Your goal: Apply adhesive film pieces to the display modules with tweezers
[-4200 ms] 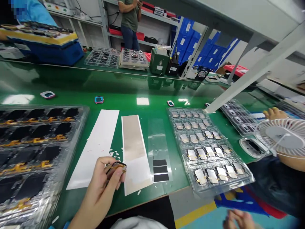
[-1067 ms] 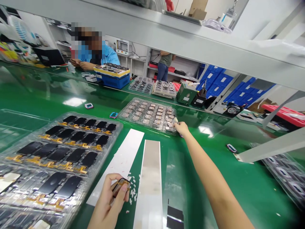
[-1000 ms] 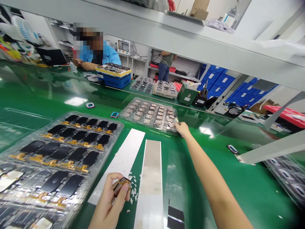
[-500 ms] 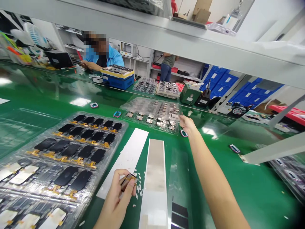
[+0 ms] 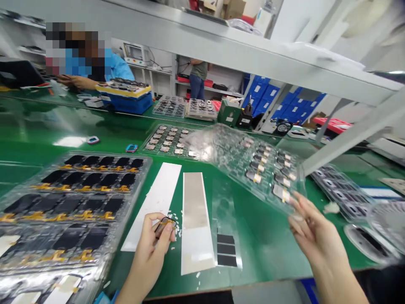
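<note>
My left hand (image 5: 150, 253) pinches a small display module (image 5: 162, 226) with a dark frame and a bit of orange flex cable, above the scattered white scraps (image 5: 177, 223). My right hand (image 5: 319, 234) grips the near right corner of a clear plastic tray (image 5: 229, 169) that holds several small silvery parts. This tray is tilted and raised over the green table, and its far left end overlaps a second clear tray (image 5: 169, 141) with silvery parts in rows. At the left lies a large clear tray (image 5: 144, 177) of black screens with orange flex cables.
Between the hands lie a white strip (image 5: 158, 190), a beige-and-white strip (image 5: 194, 202) and a clear sheet with black pieces (image 5: 226, 251). A slanted grey post (image 5: 351, 131) stands at the right by a tray of parts (image 5: 341, 190). A co-worker in blue (image 5: 117, 67) sits opposite.
My right hand has drawn the clear tray to the right and nearer, uncovering rows of parts in the tray beneath. The view has turned right. My left hand still pinches the display module.
</note>
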A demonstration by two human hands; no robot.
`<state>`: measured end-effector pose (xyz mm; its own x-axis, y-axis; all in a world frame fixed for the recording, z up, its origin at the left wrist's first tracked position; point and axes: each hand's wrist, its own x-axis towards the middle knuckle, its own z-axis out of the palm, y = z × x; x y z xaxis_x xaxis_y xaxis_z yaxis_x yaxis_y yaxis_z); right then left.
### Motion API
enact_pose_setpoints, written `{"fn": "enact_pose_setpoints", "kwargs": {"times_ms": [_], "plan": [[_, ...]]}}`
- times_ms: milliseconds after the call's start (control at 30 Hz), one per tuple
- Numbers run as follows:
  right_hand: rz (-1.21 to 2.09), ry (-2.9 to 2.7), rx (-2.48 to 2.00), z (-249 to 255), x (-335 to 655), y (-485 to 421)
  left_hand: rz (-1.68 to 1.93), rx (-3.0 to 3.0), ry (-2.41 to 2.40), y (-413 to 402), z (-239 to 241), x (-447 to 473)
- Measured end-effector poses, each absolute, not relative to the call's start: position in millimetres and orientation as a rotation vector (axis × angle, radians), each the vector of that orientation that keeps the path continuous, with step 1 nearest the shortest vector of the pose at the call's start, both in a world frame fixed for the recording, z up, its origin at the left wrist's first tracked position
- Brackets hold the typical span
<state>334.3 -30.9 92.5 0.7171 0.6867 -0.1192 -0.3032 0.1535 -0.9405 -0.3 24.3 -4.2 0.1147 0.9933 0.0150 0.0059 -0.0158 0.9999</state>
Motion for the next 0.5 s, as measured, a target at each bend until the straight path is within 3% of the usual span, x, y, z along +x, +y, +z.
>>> {"fn": "enact_pose_setpoints", "kwargs": {"times_ms": [233,500], "plan": [[0.548,-0.097,-1.445,1.3,312.4,-167.2,1.169,1.316,1.064,26.4,-1.7,0.5],[0.192,-0.050,-1.528,-46.7,283.2,-172.0,1.170,1.388,1.033,26.0,-0.2,0.2]]}}
